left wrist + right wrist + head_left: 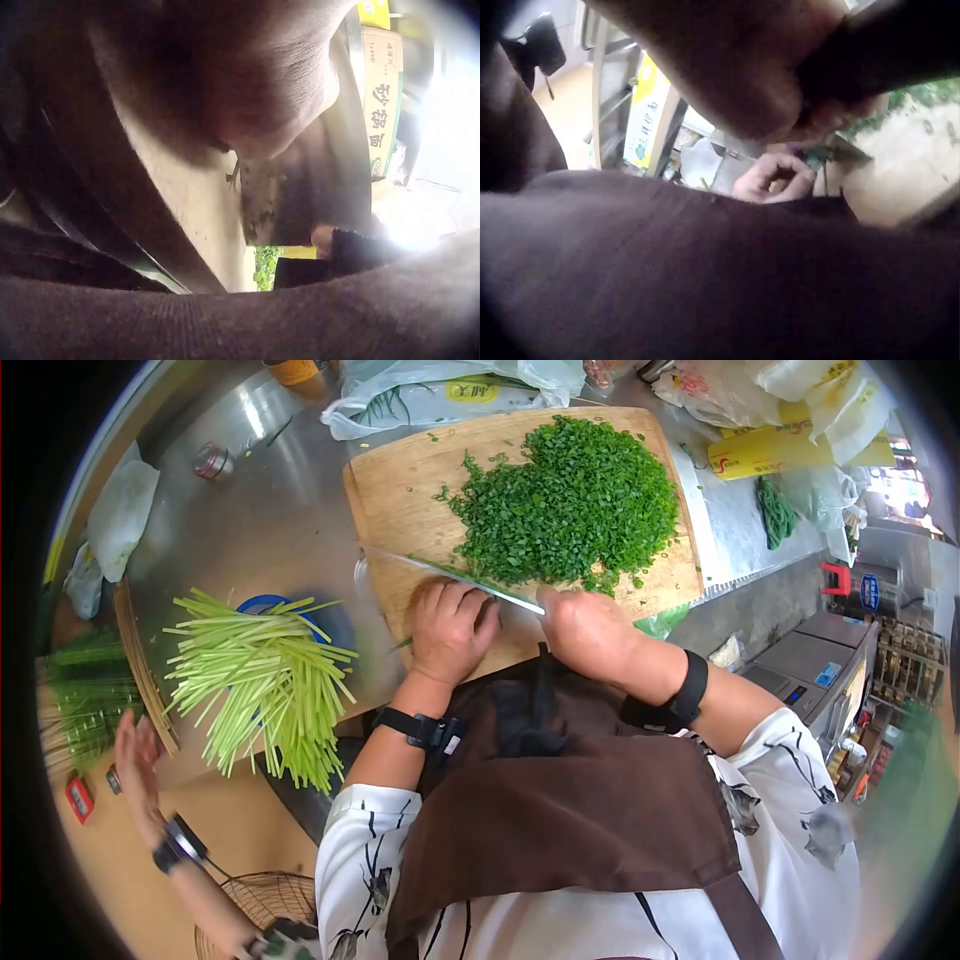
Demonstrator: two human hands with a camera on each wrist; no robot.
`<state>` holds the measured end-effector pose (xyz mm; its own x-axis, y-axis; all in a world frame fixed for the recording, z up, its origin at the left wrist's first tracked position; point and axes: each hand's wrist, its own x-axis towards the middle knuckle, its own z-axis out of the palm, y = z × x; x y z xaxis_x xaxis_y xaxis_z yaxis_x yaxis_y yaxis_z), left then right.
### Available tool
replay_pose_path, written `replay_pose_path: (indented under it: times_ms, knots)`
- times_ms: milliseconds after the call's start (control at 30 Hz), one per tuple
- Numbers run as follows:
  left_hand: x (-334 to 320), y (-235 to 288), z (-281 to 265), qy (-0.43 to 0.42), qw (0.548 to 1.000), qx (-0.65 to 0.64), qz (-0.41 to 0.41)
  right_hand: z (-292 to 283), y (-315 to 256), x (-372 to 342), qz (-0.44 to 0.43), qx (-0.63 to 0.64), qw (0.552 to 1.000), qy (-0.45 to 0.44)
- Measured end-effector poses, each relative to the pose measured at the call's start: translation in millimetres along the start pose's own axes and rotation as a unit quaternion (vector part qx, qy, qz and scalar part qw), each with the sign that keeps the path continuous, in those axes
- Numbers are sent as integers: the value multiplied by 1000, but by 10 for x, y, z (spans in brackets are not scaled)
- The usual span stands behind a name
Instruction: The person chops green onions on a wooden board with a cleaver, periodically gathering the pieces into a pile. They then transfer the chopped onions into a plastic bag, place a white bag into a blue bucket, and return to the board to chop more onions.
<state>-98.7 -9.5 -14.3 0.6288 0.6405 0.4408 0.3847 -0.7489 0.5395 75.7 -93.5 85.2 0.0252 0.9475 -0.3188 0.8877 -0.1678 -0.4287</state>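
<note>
My right hand (592, 632) grips the dark handle (900, 52) of a kitchen knife (508, 597), its blade slanting left across the cutting board (400, 490). Beside the blade, my left hand (450, 630) has its fingers curled down on a few green stalks (403, 644), mostly hidden under it. The broad side of the blade (304, 195) stands close by that hand in the left wrist view. Beyond the knife lies a large heap of finely chopped greens (575, 505).
Left of the board, pale green stalks (265, 685) lie piled over a blue-rimmed container (262, 603). Plastic bags (450, 400) lie along the back. Another person's hand (137, 755) is at the far left, near more greens (90, 695). A small jar (211, 461) stands on the metal table.
</note>
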Motion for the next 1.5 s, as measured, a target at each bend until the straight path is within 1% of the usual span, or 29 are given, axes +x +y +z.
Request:
replay_pose_path:
  times_ms: [100,200,300,400,467,500,533,600,633,733,833,900,967,1033,1167,1233,1267,1333,1400,1500]
  knots:
    - [33,64,-30,0,1000,-9,2,3,53,3,-39,23,998,35]
    - [-38,71,-5,0,1000,-2,-14,-221,31,-188,9,7,999,-33]
    - [-77,35,41,10,1000,1,-22,-283,59,-347,-1,-8,999,-36]
    - [-86,39,65,24,1000,5,-14,-46,59,-151,5,-14,1000,-26]
    - [-86,44,41,29,999,19,-14,17,7,-8,-9,-7,1000,-13]
    - [-90,35,38,37,999,22,-7,35,3,39,-16,-2,1000,-5]
    - [-105,35,46,41,999,21,3,43,25,48,-40,11,999,15]
    - [-46,17,57,54,998,20,15,-66,14,-45,-37,-2,999,19]
    - [-48,29,49,54,998,18,12,-134,1,-120,-36,-9,999,16]
    - [-89,60,35,36,999,21,-7,-378,-34,-356,6,-23,998,-62]
    - [-74,75,24,28,999,10,-17,-147,57,-329,-9,-25,999,-34]
    - [-93,83,15,27,999,0,-28,8,22,-163,-14,-20,1000,-10]
    - [-128,93,17,25,999,-11,-40,47,31,-63,-31,-5,999,10]
    - [-155,95,32,34,999,7,-28,53,52,-67,-47,17,998,29]
    - [-121,97,26,43,998,38,-26,-185,45,-354,-27,-4,1000,-7]
    - [-146,89,8,26,997,60,-26,-213,71,-453,-22,-22,999,-28]
    - [-138,90,4,17,997,71,-23,-169,79,-419,-20,-23,999,-28]
    - [-96,118,-12,22,999,41,-22,-20,93,-265,-16,-24,999,-24]
    - [-97,110,-17,31,999,23,-27,34,58,-117,-33,-21,999,-7]
    - [-158,97,14,30,999,13,-32,68,76,-159,-65,5,998,25]
